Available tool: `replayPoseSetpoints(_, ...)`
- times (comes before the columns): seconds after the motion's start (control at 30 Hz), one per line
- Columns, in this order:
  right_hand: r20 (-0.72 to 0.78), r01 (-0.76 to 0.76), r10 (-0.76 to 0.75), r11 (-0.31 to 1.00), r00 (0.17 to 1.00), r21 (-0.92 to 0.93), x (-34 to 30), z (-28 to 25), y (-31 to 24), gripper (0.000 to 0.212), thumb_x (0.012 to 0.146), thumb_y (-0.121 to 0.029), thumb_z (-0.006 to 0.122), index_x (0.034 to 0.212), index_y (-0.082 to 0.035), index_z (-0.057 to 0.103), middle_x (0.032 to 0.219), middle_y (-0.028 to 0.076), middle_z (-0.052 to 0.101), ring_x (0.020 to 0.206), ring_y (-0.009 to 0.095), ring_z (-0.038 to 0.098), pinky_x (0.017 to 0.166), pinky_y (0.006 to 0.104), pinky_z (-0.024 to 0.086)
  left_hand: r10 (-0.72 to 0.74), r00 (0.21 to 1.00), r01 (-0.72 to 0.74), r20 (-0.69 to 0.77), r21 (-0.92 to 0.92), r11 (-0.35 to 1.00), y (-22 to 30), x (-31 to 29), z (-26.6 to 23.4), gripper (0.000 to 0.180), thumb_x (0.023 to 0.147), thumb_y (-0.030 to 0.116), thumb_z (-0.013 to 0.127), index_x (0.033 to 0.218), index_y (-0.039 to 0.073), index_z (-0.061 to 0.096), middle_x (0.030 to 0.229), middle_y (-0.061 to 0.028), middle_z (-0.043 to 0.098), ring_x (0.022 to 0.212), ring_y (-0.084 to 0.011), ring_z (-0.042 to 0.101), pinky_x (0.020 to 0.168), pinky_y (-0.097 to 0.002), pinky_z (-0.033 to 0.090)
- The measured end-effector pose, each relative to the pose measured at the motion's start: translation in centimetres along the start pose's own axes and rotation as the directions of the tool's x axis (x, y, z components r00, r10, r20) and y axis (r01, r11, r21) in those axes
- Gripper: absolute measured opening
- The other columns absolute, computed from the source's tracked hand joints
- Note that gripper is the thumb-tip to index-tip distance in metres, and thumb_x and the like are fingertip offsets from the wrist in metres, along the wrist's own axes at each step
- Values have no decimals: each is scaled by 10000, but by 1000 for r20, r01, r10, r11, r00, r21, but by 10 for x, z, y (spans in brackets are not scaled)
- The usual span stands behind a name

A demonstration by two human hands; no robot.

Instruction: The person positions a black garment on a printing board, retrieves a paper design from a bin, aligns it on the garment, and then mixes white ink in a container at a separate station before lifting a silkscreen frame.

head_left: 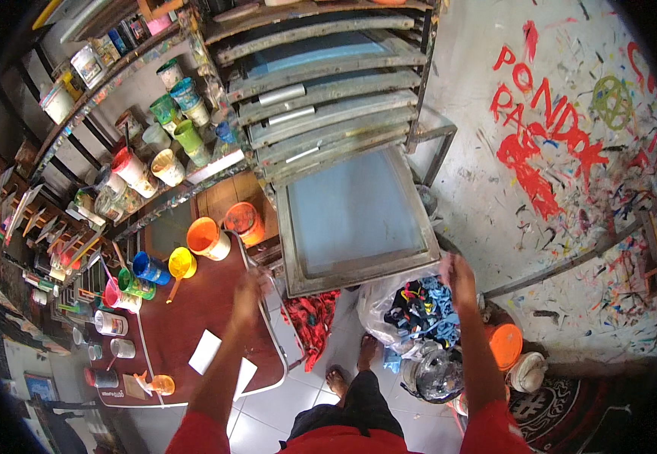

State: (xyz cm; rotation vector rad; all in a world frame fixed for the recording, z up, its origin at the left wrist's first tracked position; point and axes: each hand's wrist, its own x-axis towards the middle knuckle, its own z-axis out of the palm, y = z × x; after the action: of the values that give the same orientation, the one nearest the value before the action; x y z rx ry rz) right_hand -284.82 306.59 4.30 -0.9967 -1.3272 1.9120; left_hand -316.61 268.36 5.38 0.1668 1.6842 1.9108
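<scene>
Leftward, maroon table (185,325) with paint pots (182,263); screen (355,208) at rack (306,13); left hand (250,293), right hand (459,284) near screen, grasps unclear.

From here I see a rough grey rectangular frame (362,278), a smooth matt pale-blue panel (355,212) and a smooth reddish-brown worktop (181,312).

Head-worn fisheye view, looking steeply down and forward from person's head. Forearms (224,362) enter at near edge; framed screen (359,212) mid-view, rack (325,30) far; paint shelf (128,72) left, spattered wall (548,265) right; edges bow toward rim.
</scene>
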Motion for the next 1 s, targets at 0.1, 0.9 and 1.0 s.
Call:
replayPoseSetpoints(0.1,35,-54,53,998,998,37,97,33,-57,481,960,-399,489,1266,-31,534,1204,109,606,1053,202,583,902,341,429,24,991,-27,-133,-17,999,61,97,18,410,947,382,525,1219,77,501,1086,-63,596,965,-188,605,814,-344,488)
replayPoseSetpoints(0.9,199,-87,89,996,976,-19,448,161,-109,335,961,-291,498,1244,-112,508,1119,62,535,922,202,556,793,358,516,-54,967,-24,-249,-298,954,91,302,48,168,966,236,529,921,75,549,712,-62,545,584,-200,564,505,-312,494)
replayPoseSetpoints(1.0,218,63,-40,993,975,-99,437,160,-105,408,982,-366,456,1310,-128,496,1235,46,553,1017,180,528,868,335,467,-10,987,-34,-161,-272,962,94,292,52,195,974,255,532,932,65,549,714,-60,550,580,-191,571,503,-283,495)
